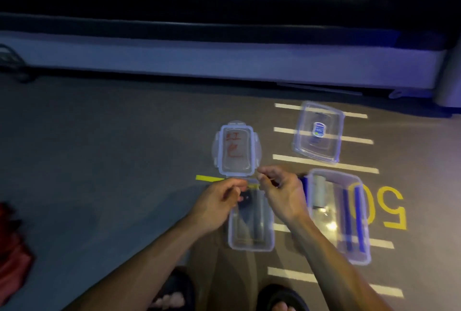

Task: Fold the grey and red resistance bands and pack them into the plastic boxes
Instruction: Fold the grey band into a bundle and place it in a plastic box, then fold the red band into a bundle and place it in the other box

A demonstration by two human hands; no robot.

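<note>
1. Fingers of both hands are curled, tips close together over the far end of the near plastic box (250, 223). Left hand (219, 200) pinches something dark, looks like the grey band (243, 195), too blurry to be sure. Right hand (282, 190) is curled too, can't tell what it pinches.
2. That box sits on the floor (112, 161), dark stuff inside.
3. Its lid (235, 148) with red writing lies just beyond the hands.
4. Right of it: another box (341, 213) with blue strips, and a lid (318, 132) further off.
5. Red cloth (12, 248) at the left edge.
</note>
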